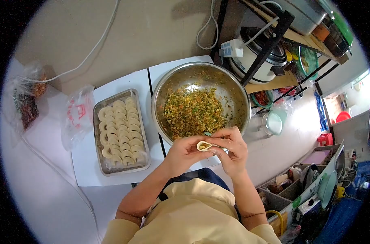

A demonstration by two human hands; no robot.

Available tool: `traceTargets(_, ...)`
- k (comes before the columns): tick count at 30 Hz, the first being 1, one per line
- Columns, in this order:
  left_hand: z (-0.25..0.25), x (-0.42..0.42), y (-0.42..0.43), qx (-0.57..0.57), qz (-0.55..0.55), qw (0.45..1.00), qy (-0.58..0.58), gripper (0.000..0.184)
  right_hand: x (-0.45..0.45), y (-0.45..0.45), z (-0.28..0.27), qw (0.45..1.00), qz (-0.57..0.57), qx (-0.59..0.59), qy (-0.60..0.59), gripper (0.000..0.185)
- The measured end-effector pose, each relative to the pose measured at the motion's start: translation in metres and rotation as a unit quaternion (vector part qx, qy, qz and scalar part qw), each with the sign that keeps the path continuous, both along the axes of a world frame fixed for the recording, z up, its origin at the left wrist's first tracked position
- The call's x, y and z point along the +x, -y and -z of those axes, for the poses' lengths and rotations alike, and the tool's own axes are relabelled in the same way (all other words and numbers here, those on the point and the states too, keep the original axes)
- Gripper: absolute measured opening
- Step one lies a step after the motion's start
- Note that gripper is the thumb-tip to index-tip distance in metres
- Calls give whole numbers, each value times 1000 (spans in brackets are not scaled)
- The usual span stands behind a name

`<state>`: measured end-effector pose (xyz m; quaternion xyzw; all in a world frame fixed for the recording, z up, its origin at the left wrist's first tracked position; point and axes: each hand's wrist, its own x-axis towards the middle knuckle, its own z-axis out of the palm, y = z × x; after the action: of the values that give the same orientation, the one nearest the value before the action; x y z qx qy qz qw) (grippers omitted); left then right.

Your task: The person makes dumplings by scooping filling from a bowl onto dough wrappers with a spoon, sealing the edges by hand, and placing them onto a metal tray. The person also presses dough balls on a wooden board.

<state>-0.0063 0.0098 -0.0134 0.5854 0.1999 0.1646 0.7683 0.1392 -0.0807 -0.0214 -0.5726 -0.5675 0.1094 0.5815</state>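
Observation:
Between my two hands, over the near rim of a big steel bowl (155,118), is a small dumpling (203,146) whose pale wrapper is partly folded, with filling showing in its open side. My left hand (184,153) grips its left side. The fingers of my right hand (230,151) pinch the wrapper on the right. Chopped yellow, green and orange filling (193,112) lies in the bowl. On the white table (84,162) to the left, a metal tray (96,134) holds rows of crescent-shaped dumplings (120,130).
A plastic bag (78,116) lies left of the tray. Behind the bowl at the right, a dark-framed shelf (270,44) holds a large cooker (254,65) and a power strip (232,48). Crates (274,199) and a white bucket (273,123) stand on the floor to the right.

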Motion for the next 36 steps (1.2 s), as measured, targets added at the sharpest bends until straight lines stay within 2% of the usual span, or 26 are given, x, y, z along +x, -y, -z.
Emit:
traceTargets(5,0,1,0,22,8,1000,5,30,-1,-1,4,999,7,26,18,24)
traceTargets(7,1,1,0,6,14,1000,4,30,-2,-2,1,996,49,18,67,22)
traceTargets(11,7,1,-3,-51,11,999,-5,27,-5,-6,-2,998,51,5,43,16)
traceTargets(13,8,-1,-6,-30,13,999,-16,26,-6,-7,-4,998,55,-32,16,10)
traceTargets(15,7,0,-6,-10,17,999,-28,25,-4,-7,-6,998,38,-34,40,11)
traceTargets(17,5,2,-3,-26,2,999,26,23,-4,-8,-6,997,22,-36,63,13)
traceTargets(22,9,2,-4,-35,15,999,7,23,-5,-12,0,997,53,-10,53,13)
traceTargets(28,11,1,-8,-36,27,999,-5,22,-1,-14,-3,996,21,-22,90,10)
traceTargets(32,14,3,-6,-47,20,999,-15,22,-4,-14,-1,996,50,-36,59,11)
traceTargets(34,12,4,-7,-57,13,998,-7,21,-4,-14,1,999,38,-28,-20,10)
traceTargets(36,13,3,-8,-68,6,998,0,21,-2,-15,-8,999,21,-42,7,10)
